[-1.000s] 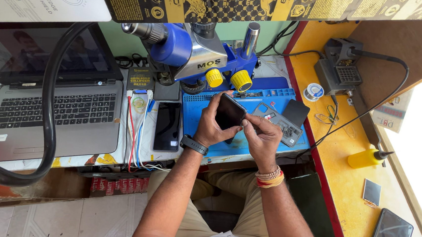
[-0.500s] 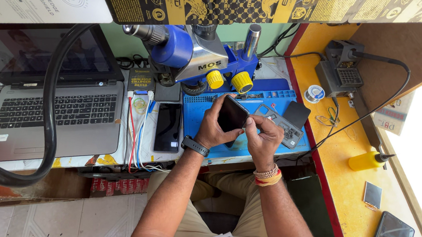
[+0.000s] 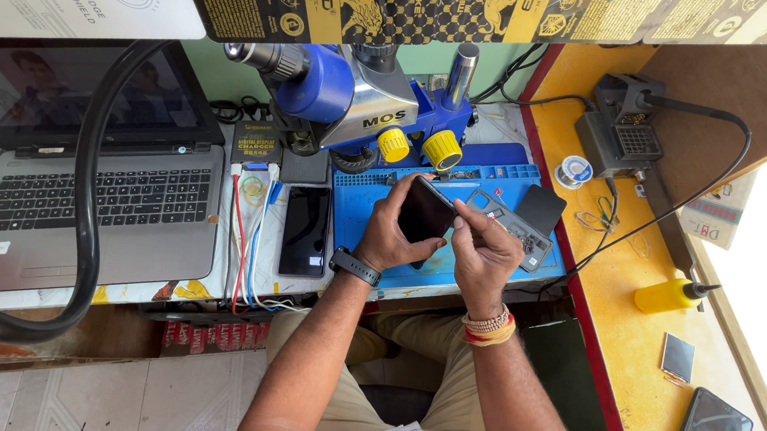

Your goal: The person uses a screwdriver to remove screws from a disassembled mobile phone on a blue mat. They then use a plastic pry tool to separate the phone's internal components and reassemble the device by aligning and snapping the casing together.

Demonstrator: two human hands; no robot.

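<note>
The left hand (image 3: 389, 236) grips a dark phone (image 3: 425, 214), tilted, above the blue work mat (image 3: 362, 207); the right hand (image 3: 485, 254) pinches at the phone's lower right edge, fingertips touching it. It looks like an edge-prying or inspection step; next calls for steady, fine fingertip pressure. A microscope (image 3: 356, 97) stands just behind.

phone (image 3: 423, 215) tilted a bit steeper in left hand (image 3: 388, 236), right hand (image 3: 484, 254) shifted closer in, fingertips (image 3: 461, 210) now on phone's right edge, over the blue mat (image 3: 375, 208)
</note>
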